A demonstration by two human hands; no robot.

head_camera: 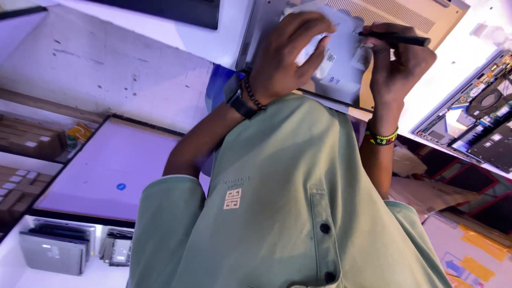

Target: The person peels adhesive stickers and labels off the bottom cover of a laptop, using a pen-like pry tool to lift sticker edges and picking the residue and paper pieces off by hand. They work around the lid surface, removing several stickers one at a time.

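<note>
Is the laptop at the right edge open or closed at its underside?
Open: the laptop has no bottom cover, so its fan and circuit boards show.

Pretty cluttered spot, washed in bright bluish-white light. Scuffed white worktop (122,69) with dark marks up top, wooden shelf (32,138) of brown cardboard boxes at left, big white panel in a black frame (106,170) just beside it. Stack of grey laptops (53,248) bottom left, opened laptop base with exposed circuit boards (474,117) far right.
</note>
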